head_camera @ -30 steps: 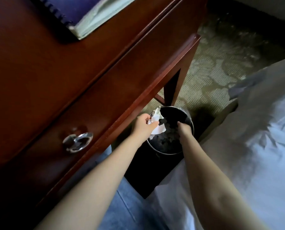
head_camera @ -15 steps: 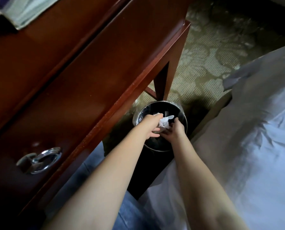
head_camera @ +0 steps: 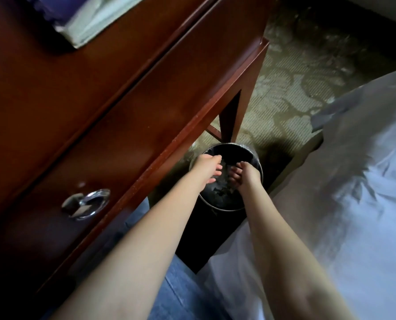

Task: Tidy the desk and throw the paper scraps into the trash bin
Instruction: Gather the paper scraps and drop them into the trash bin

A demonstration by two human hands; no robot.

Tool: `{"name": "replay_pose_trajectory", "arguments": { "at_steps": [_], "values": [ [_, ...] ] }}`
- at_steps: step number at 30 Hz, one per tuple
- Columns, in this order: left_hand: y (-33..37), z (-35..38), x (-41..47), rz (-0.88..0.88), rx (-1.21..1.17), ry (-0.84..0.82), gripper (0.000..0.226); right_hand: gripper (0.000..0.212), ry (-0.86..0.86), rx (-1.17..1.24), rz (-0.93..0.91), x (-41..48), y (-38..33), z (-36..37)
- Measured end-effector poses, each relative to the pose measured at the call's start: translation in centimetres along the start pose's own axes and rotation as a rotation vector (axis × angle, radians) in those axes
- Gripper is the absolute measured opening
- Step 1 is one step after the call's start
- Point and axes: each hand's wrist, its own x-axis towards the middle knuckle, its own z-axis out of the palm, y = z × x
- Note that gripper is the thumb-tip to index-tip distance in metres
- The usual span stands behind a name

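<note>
We are hanging both hands over the trash bin (head_camera: 259,155): the left hand (head_camera: 209,167) loosely spread, the right hand (head_camera: 247,174) slack, both now empty. The white paper scrap has left our fingers; it is presumably down inside, unseen.

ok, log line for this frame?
stage: dropping scraps | left hand: open over bin | right hand: in bin, grip unclear | paper: none visible in hands
</note>
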Motion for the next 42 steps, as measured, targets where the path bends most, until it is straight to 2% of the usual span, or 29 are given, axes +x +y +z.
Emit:
{"name": "replay_pose_trajectory", "arguments": {
  "at_steps": [7,14,17,21,26,29,35,38,42],
  "values": [
    [0.3,-0.8,-4.2,0.130,-0.028,0.009,0.011,0.023,0.015,-0.086,-0.172,-4.5,-1.6,0.5],
    [1.0,-2.4,-10.5,0.378,-0.078,0.007,0.018,0.010,-0.044,0.010,-0.357,-10.7,-3.5,1.5],
    [1.3,-3.6,-13.7,0.502,-0.121,0.015,0.016,0.008,-0.114,0.099,-0.458,-14.2,-4.2,2.1],
    [1.6,-4.9,-18.3,0.650,-0.154,-0.042,0.010,0.018,-0.224,0.184,-0.591,-19.5,-4.6,2.8],
    [2.2,-7.4,-23.9,0.833,-0.252,-0.041,0.015,0.016,-0.341,0.218,-0.811,-26.1,-4.9,3.8],
    [2.6,-9.4,-27.0,0.927,-0.332,-0.038,0.018,0.015,-0.394,0.146,-0.972,-30.0,-5.2,4.6],
    [2.7,-14.6,-31.1,1.066,-0.382,0.116,0.025,0.009,-0.474,-0.067,-1.215,-37.7,-4.3,7.3],
    [2.2,-18.0,-32.6,1.088,-0.422,0.209,0.025,0.008,-0.560,-0.186,-1.260,-40.6,-3.1,10.0],
    [0.6,-22.6,-33.7,1.085,-0.474,0.352,0.024,0.019,-0.666,-0.359,-1.284,-43.1,-0.4,13.9]
  ]
}}
